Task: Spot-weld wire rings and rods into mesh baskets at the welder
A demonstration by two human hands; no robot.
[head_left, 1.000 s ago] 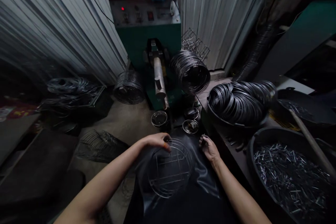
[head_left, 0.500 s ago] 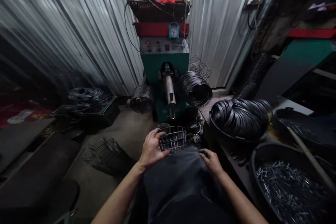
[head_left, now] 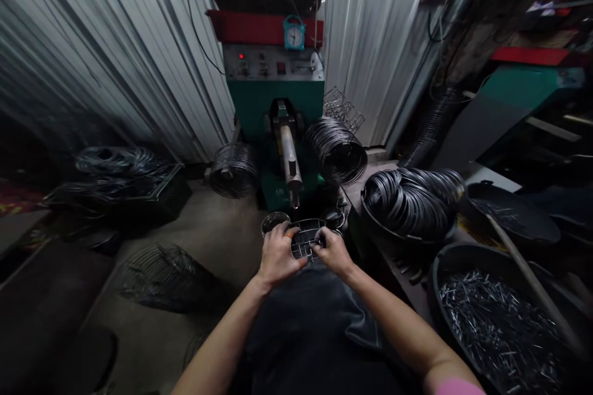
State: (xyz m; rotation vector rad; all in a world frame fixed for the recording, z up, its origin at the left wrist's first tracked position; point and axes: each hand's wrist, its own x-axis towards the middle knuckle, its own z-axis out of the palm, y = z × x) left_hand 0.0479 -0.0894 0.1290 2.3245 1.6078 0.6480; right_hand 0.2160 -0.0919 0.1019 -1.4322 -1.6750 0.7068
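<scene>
A small wire basket (head_left: pixel 303 247) with a gridded wall sits in front of me, close to the dark apron (head_left: pixel 319 308) over my lap. My left hand (head_left: pixel 279 253) grips its left side, fingers over the rim and thumb along the near side. At the basket's right side, my right hand (head_left: pixel 334 252) has thumb and fingers pinched together. Whatever lies between those fingertips is too small and dark to name. Just beyond the basket, the metal arm (head_left: pixel 290 157) of a green machine (head_left: pixel 250 105) points toward me.
Coils of wire hang at the machine's left (head_left: pixel 234 170) and right. A tub of dark wire rings (head_left: pixel 407 203) stands to the right, near a tub of short metal pieces (head_left: pixel 495 321) with a stick across it. Another wire basket (head_left: pixel 162 274) lies on the floor at left.
My right hand has moved left from beside the apron to the basket's right side. My left hand keeps its grip on the basket. The view has tilted down and shifted slightly right.
</scene>
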